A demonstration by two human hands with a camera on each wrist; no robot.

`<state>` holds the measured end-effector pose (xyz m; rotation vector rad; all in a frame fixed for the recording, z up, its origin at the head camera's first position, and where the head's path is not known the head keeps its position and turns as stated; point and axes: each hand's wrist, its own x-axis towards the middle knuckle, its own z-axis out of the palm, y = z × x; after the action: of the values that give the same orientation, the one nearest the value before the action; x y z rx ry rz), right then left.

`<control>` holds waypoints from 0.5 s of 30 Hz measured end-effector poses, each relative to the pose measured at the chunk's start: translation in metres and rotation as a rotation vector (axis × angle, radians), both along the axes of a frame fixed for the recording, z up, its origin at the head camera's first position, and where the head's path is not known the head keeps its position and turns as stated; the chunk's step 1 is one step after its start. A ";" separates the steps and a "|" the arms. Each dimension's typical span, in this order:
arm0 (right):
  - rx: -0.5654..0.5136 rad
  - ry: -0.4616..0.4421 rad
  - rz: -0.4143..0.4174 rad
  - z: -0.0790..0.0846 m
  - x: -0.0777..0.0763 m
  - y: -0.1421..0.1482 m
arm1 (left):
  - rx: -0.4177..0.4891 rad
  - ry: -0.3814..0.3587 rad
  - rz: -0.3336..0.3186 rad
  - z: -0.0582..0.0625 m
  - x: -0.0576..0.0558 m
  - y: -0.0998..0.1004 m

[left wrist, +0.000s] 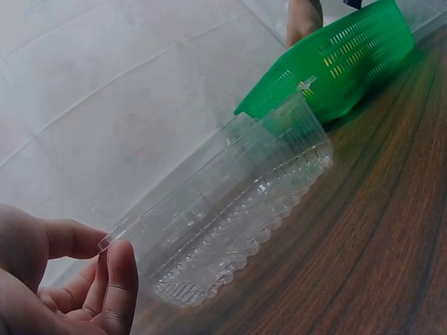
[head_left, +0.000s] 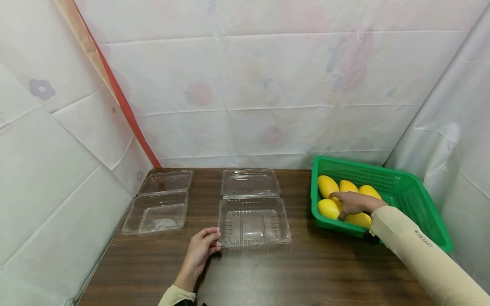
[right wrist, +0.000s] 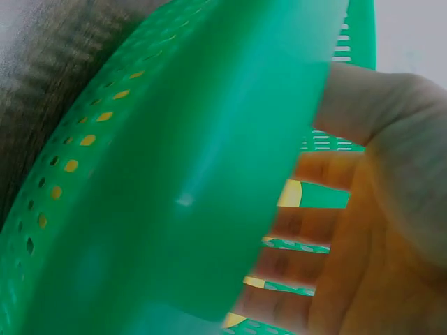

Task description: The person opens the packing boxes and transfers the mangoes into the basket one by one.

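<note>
My left hand [head_left: 200, 247] pinches the left front corner of a clear plastic clamshell container [head_left: 252, 219], whose lid is folded back flat behind it. In the left wrist view, the thumb and fingers of that hand [left wrist: 84, 269] grip the container's rim [left wrist: 188, 188]. Over on the right, my right hand [head_left: 353, 202] reaches into a green plastic basket [head_left: 436, 221], just over several yellow mangoes [head_left: 328, 187]. Its fingers are spread and extended in the right wrist view, where the basket's wall [right wrist: 188, 174] hides the fingertips.
A second clear clamshell container [head_left: 157, 212] lies with its lid back at the left of the brown wooden table [head_left: 268, 276]. Pale printed sheets [head_left: 245, 97] hang behind and at both sides, with a red strip [head_left: 118, 89] at the left corner.
</note>
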<state>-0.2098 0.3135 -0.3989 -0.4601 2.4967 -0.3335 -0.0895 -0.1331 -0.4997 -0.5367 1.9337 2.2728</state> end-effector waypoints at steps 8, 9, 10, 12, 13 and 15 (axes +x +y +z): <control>-0.012 0.043 0.029 0.000 -0.003 0.001 | -0.005 0.002 -0.005 0.001 0.000 0.000; -0.012 0.046 0.026 0.000 -0.004 0.001 | -0.004 0.001 -0.004 0.000 0.000 0.000; -0.011 0.049 0.024 0.000 -0.004 0.001 | -0.003 0.002 -0.003 0.000 0.000 0.000; -0.011 0.055 0.020 0.001 -0.005 0.001 | 0.001 0.001 -0.001 0.000 0.000 0.000; -0.014 0.057 0.020 0.001 -0.005 0.001 | 0.002 0.000 0.001 0.000 -0.001 0.000; -0.020 0.059 0.016 0.002 -0.005 0.001 | 0.005 -0.002 0.004 0.000 -0.001 0.000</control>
<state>-0.2145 0.3150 -0.3965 -0.5051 2.5477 -0.3438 -0.0907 -0.1331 -0.5001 -0.5426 1.9275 2.2787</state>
